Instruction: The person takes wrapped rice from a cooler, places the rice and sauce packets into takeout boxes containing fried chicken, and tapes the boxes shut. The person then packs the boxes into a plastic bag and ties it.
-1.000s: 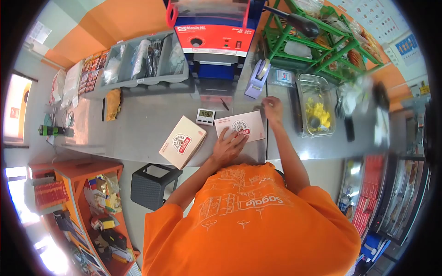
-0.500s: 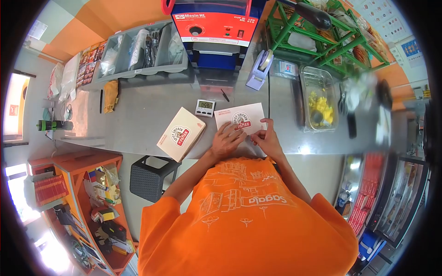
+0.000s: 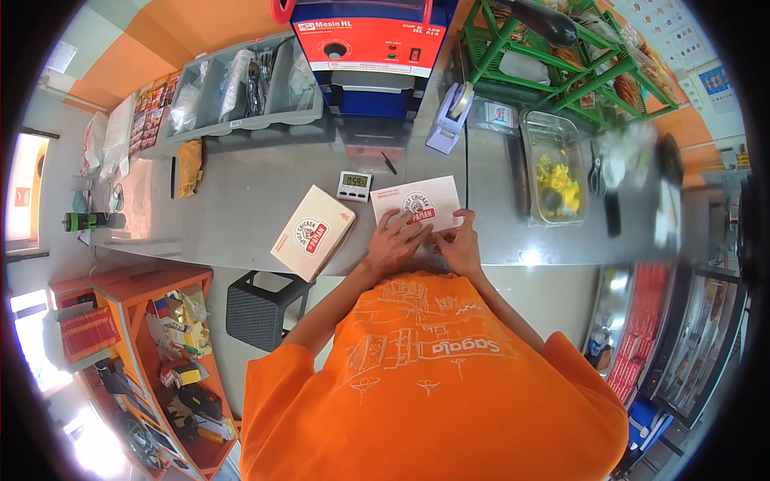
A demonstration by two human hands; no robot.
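Observation:
Close to the counter's front edge lies a white printed cardboard food box with a chicken logo and a red label. My left hand rests over its near left part, fingers spread on the lid. At the near right corner my right hand has its fingers bent around the edge, with the thumb and fingertips at the front side; the fingertips are partly hidden. To the left sits a second, cream-coloured box with the same logo, closed and turned at an angle. A small digital timer stands behind the two boxes.
Behind are a cup sealer, a purple tape dispenser, a grey compartment bin and green racks. A clear tray with yellow pieces sits right. A black stool stands below the counter.
My right hand has shifted slightly at the box's near edge, its fingers drawn a little more inward. My left hand stays on the lid. The view has shifted slightly.

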